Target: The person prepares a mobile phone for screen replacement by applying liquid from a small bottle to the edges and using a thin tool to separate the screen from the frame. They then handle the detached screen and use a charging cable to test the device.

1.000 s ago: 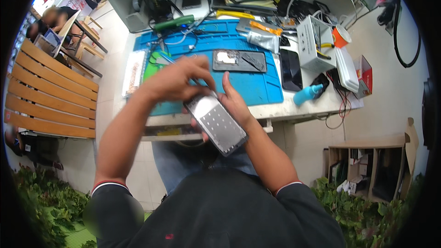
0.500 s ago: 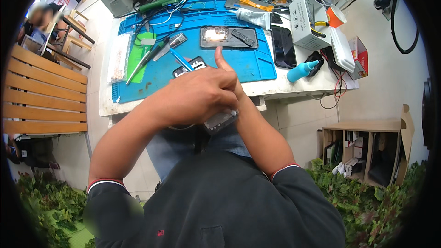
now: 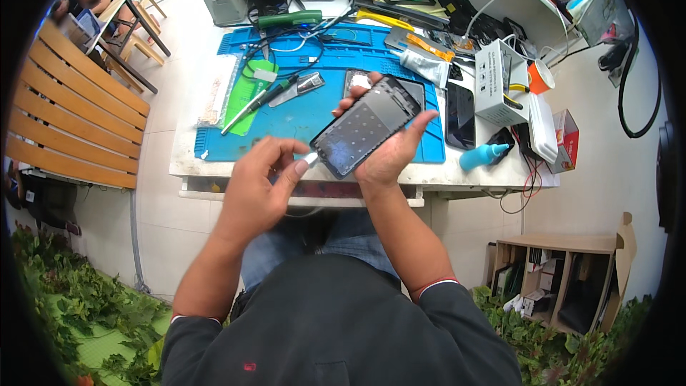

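Note:
My right hand (image 3: 391, 161) cradles a black phone (image 3: 375, 120) from below, its fingers around the far edge and thumb out to the right. The phone tilts over the mat's front, its grey face dotted with pale spots and bluish near the lower end. My left hand (image 3: 263, 179) pinches a small white plug (image 3: 311, 159) at that lower end. Whether the plug sits inside the phone I cannot tell. Behind the right fingers, a grey phone part (image 3: 356, 80) lies partly hidden on the blue mat (image 3: 279, 129).
A screwdriver (image 3: 250, 109), a green card (image 3: 241, 120) and a metal blade tool (image 3: 304, 87) lie on the mat's left. Along the right stand a dark phone (image 3: 460, 116), a light-blue bottle (image 3: 482, 157), a white box (image 3: 493, 93) and an orange cup (image 3: 541, 75). Cables and tools crowd the back.
My hands, earlier crossed over each other close to my body, have drawn apart. The phone has come up and forward, its face now showing. The camera's view has shifted.

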The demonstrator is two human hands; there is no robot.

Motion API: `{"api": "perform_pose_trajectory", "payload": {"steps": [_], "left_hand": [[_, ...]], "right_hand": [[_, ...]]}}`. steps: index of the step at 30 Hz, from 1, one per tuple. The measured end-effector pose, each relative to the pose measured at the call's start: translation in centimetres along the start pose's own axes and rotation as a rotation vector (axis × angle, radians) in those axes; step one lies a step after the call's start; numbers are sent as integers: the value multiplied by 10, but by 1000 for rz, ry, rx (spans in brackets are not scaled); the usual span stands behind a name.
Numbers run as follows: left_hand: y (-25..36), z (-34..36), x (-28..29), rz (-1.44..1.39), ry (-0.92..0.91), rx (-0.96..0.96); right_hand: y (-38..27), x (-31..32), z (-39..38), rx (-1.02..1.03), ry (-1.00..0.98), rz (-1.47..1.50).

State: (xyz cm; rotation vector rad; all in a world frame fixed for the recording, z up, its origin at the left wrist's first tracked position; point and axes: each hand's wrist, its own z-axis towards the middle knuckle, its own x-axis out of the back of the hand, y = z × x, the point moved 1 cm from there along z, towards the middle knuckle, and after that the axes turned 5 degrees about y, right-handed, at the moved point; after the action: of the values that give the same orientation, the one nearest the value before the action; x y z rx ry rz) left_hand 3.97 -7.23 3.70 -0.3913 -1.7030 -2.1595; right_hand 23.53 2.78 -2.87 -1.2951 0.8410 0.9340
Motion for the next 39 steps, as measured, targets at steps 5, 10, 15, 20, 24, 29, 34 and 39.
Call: {"api": "perform_pose_trajectory", "payload": {"steps": [5, 10, 15, 20, 24, 29, 34, 39], "left_hand": [[-16, -14, -14, -105, 54, 88], [-11, -6, -28, -83, 125, -80], [-13, -14, -40, -66, 84, -211], [-15, -9, -46, -60, 156, -199], [-17, -9, -48, -73, 113, -229], [-11, -13, -39, -296, 31, -7], [-15, -3, -48, -194, 5, -150], [-11, 10, -43, -25, 154, -234]], "right_hand": [[0, -9, -2, 157, -36, -77], [-1, -19, -8, 163, -53, -56], [-5, -23, -9, 190, 14, -29], [-10, -23, -9, 215, 22, -11], [-13, -23, -9, 263, 5, -29], [-18, -17, -11, 292, 38, -2], [-12, -17, -14, 292, 37, -44], [-12, -17, -14, 294, 51, -38]]}}
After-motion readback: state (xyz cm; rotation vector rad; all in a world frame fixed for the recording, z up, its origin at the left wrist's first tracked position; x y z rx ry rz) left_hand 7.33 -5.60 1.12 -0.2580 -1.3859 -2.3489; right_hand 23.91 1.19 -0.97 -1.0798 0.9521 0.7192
